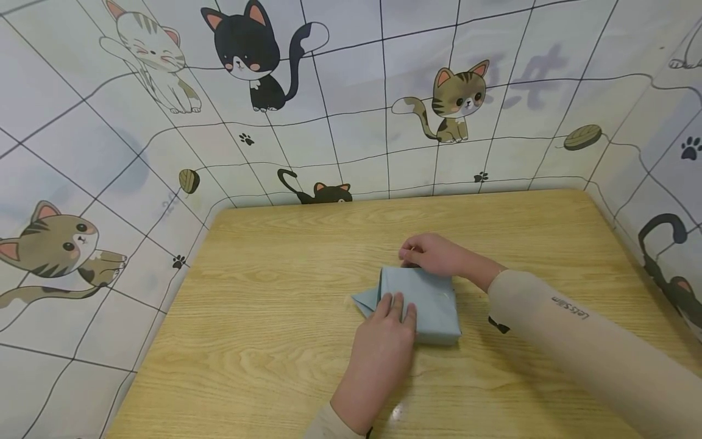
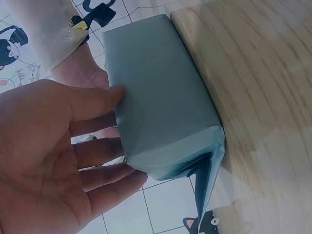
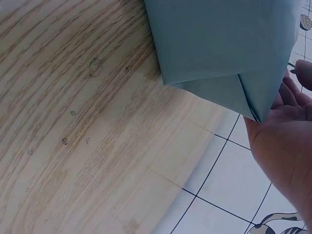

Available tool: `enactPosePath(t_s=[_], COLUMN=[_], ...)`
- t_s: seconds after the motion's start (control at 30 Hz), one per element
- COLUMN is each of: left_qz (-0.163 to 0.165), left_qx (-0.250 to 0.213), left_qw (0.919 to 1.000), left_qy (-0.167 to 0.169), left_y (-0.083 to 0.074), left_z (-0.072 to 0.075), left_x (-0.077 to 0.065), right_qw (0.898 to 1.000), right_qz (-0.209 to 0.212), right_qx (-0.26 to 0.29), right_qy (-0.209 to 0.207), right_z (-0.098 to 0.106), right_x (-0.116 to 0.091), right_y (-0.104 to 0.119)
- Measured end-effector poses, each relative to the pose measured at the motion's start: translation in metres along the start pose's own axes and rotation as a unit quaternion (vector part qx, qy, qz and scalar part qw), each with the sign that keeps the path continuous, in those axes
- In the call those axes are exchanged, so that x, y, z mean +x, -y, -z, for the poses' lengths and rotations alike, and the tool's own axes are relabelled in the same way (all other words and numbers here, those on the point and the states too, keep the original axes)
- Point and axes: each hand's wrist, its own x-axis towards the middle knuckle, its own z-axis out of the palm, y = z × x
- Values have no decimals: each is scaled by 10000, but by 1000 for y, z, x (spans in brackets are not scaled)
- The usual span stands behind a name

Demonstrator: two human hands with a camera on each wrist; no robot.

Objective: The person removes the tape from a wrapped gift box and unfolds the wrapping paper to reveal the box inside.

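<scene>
A box-shaped package wrapped in light blue paper lies on the wooden table. My left hand rests on its left part, fingers extended over the top. In the left wrist view, the thumb of my left hand touches the package's long edge. A pointed paper flap sticks out at the package's left end. At the far side is my right hand, fingers bent near the far edge; whether they pinch anything is hidden. The right wrist view shows a folded paper end beside that hand.
The wooden table extends around the package. Behind and beside it hangs a white gridded sheet with cartoon cats. My right sleeve crosses the table's right side.
</scene>
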Motion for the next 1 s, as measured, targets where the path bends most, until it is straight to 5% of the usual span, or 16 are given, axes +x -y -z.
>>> enactPosePath(t_s=[0.4,1.0], left_qz=[-48,1], left_qx=[41,36], left_qw=[9999,10000], left_qy=[-87,-63], left_y=[1,1], left_z=[-2,-2], left_x=[0,1], right_qw=[9991,9838], right_qz=[-91,-589], right_qx=[-131,1575], right_qy=[397,618], right_z=[4,14], right_x=[-1,-1], right_y=[-5,-8])
